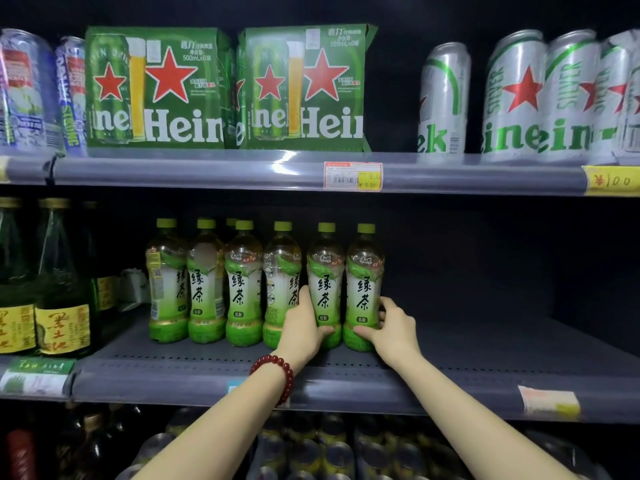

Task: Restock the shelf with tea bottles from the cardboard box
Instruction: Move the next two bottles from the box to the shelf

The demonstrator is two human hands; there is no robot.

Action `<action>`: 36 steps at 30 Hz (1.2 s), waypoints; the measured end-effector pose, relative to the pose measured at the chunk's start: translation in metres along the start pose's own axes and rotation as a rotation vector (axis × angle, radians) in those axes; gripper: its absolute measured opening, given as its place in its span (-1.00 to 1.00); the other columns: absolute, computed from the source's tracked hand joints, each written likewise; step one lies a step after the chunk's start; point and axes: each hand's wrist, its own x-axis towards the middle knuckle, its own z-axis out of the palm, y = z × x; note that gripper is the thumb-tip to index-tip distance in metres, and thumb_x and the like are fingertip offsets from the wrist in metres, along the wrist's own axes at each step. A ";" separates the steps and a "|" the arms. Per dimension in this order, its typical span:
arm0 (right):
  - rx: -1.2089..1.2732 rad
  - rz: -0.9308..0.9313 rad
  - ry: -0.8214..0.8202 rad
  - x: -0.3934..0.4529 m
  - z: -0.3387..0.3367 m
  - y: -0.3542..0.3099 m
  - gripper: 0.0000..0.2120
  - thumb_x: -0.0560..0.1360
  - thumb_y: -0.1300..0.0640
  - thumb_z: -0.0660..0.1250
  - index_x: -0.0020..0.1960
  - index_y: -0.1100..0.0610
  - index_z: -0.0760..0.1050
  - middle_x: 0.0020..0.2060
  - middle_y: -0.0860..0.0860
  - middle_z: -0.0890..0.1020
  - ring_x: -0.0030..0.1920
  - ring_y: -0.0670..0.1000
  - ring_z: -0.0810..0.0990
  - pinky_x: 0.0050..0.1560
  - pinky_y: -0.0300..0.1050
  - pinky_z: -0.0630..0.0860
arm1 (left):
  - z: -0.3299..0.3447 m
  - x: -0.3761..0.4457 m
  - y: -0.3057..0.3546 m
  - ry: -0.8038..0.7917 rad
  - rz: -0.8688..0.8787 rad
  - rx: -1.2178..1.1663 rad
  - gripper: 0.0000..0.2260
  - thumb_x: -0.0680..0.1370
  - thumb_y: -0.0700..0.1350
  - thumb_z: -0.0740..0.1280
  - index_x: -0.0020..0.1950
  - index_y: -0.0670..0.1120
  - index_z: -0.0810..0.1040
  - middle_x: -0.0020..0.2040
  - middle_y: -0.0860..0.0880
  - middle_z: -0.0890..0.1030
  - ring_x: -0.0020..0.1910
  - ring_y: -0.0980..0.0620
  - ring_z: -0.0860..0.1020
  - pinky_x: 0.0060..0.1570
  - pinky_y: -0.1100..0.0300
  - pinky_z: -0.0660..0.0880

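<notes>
Several green tea bottles stand in a row on the middle shelf, each with a lime cap and a green-and-white label. My left hand, a red bead bracelet on its wrist, grips the lower part of the second bottle from the right. My right hand holds the base of the rightmost bottle. Both bottles stand upright on the shelf, side by side. The cardboard box is out of view.
Dark glass bottles with yellow labels stand left of the tea. The shelf to the right of the tea row is bare. Green beer packs and silver cans fill the shelf above. Cans lie on the shelf below.
</notes>
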 end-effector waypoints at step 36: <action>-0.151 -0.722 -0.460 -0.107 0.166 -0.137 -0.72 0.46 0.09 0.41 0.14 0.12 0.50 0.00 0.05 0.61 0.02 0.11 0.56 0.03 0.02 0.52 | -0.215 -0.138 -0.121 0.182 -0.186 0.415 -0.67 0.41 -0.05 0.47 0.11 -0.16 0.59 0.02 -0.12 0.66 0.00 -0.03 0.62 0.01 0.18 0.50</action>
